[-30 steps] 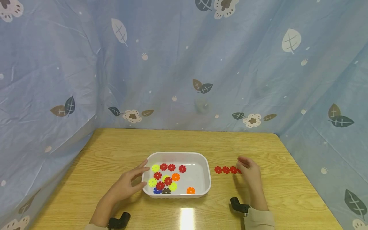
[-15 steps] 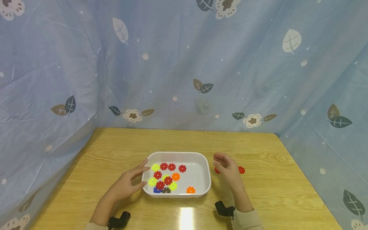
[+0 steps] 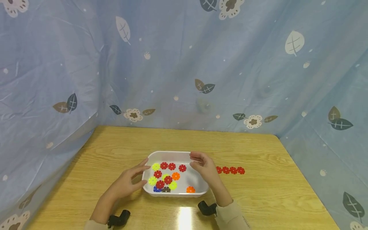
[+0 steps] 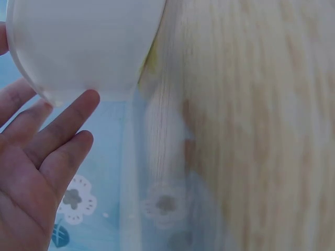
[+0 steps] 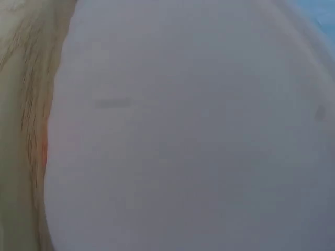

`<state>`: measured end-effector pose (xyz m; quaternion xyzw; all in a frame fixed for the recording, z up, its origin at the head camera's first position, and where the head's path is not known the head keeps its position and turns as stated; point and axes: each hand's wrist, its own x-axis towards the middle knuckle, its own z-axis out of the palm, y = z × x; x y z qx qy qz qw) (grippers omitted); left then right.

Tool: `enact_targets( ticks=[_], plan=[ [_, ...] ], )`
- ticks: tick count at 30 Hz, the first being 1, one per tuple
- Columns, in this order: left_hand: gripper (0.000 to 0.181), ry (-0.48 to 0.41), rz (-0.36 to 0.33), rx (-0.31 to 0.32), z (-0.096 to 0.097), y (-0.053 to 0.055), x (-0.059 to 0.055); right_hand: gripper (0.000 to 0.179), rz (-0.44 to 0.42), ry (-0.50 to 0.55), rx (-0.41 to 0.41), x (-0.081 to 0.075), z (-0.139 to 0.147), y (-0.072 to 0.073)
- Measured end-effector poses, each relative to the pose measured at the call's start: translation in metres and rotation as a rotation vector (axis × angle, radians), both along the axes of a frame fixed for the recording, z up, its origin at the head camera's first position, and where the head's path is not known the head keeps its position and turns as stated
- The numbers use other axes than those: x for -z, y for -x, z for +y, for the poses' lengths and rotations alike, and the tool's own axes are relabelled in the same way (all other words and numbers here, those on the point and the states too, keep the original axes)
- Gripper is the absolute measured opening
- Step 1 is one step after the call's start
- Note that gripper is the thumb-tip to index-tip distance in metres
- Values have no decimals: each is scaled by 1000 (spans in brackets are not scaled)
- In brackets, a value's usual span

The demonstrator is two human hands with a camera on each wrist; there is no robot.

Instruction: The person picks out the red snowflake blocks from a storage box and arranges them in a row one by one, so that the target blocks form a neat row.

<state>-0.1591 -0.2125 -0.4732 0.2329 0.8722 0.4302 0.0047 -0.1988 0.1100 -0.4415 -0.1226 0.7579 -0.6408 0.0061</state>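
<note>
A white plastic tray (image 3: pixel 204 188) holds several notched snowflake discs in red, yellow, orange, blue and dark brown. My left hand (image 3: pixel 127 181) is at its left rim with fingers spread; in the left wrist view the fingertips (image 4: pixel 86 102) lie against the outside of the tray wall (image 4: pixel 78 57). Over the tray's right end hovers my right hand (image 3: pixel 205 167), fingers loosely bent, nothing visible between them. It stands to the right of a red disc (image 3: pixel 182 168). Right of the tray, a straight row of red snowflake discs (image 3: pixel 233 170) lies on the table, its left end partly behind my right hand.
The wooden table (image 3: pixel 273 191) reaches back to a blue patterned curtain (image 3: pixel 172 64) that also hangs at both sides. One orange disc (image 3: pixel 190 189) lies apart near the tray's front wall. The tray wall (image 5: pixel 183 130) fills most of the right wrist view.
My right hand has moved left from the right end of the red disc row, past it, to over the tray's right end. The left hand keeps its place at the rim.
</note>
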Motion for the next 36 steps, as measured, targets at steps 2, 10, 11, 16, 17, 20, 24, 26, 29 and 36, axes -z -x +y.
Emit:
enact_targets(
  ticks=[2,10,11,16,17,20,24,26,29,36],
  plan=[
    [48,-2,-2,6,0,0,0,36,-17,10,-14,1,-5,3],
    [48,8,19,9,-1,1,0,37,-53,-18,-46,5,-24,15],
    [48,13,22,6,-1,1,0,37,-47,-33,-46,7,-25,16],
    [48,25,26,-1,-1,0,2,36,-44,-184,-52,12,-28,22],
    [48,22,18,-5,-1,0,2,35,-52,-206,-54,14,-29,24],
    [48,13,7,9,-1,0,1,35,-84,-240,-64,17,-30,27],
    [48,12,-2,11,0,-1,0,35,-93,-251,-97,20,-29,27],
    [48,22,1,5,0,-2,-1,36,-98,-258,-110,21,-30,26],
    [48,24,-2,-10,1,-2,-2,37,-122,-271,-103,22,-32,26],
    [48,38,4,-13,2,-3,1,35,-158,-348,-55,25,-34,28]
  ],
)
